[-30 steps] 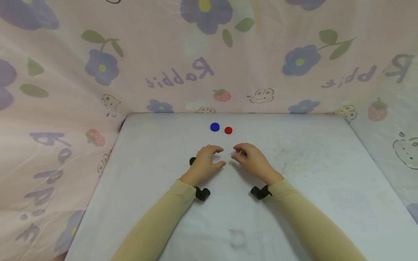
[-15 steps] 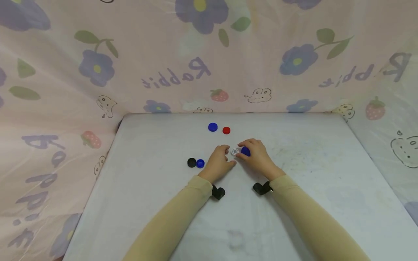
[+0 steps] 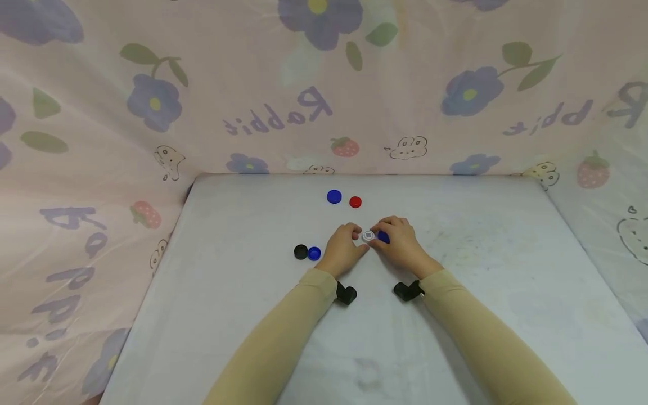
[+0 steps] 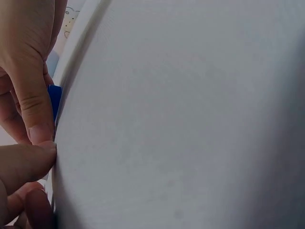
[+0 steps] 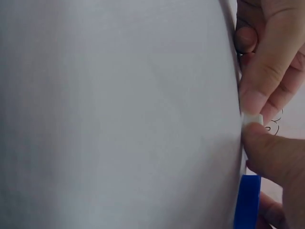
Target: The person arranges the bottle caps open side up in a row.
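A small round white cap (image 3: pixel 368 235) with a square mark on its face lies between the hands. The right hand (image 3: pixel 400 241) pinches it between thumb and fingertips. From the other side, the left hand (image 3: pixel 341 249) has its curled thumb and fingers at the cap; its thumb touches the white cap (image 5: pixel 252 118) in the right wrist view. Under the right palm sits a blue cap (image 3: pixel 383 236), partly hidden; the right wrist view shows this blue cap (image 5: pixel 247 202) standing apart from the right thumb. In the left wrist view the two thumbs meet, hiding most of the white cap.
Left of the left hand, a black cap (image 3: pixel 301 252) and a hollow-side-up blue cap (image 3: pixel 314 253) lie side by side. Farther back are a larger blue cap (image 3: pixel 334 196) and a red cap (image 3: pixel 355 202). A patterned curtain (image 3: pixel 385 112) rises behind the white table (image 3: pixel 243 225).
The left hand has moved right, uncovering the black and blue caps, and has met the white cap. The right hand has shifted slightly while holding the white cap.
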Tool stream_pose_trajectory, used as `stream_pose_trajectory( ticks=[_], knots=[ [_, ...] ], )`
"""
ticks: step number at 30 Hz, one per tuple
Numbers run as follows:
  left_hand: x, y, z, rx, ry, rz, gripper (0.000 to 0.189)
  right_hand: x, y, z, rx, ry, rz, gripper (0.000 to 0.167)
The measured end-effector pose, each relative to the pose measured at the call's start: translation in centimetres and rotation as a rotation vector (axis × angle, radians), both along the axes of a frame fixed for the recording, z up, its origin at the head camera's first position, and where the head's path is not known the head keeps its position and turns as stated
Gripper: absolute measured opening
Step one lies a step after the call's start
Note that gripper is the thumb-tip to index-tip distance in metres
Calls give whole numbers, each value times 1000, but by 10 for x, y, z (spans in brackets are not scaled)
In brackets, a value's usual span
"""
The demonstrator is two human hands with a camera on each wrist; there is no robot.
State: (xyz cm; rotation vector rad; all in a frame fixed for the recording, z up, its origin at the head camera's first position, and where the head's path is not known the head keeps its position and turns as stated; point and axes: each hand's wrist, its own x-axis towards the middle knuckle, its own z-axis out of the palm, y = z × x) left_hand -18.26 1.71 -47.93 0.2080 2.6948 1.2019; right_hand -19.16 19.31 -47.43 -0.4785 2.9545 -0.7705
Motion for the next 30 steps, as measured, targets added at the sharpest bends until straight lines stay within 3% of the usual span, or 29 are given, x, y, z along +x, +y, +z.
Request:
stream_pose_trajectory(
  ticks=[13,22,30],
  knots=[
    [-1,2,-1,-24,47,-15,29,4,0,1,-6,31,26,30],
    [1,-1,-4,-2,39,-29,29,7,-3,3,-9,51,33,25],
    [6,-5,1,97,37,-48,27,11,-6,6,-25,85,13,24]
  ],
)
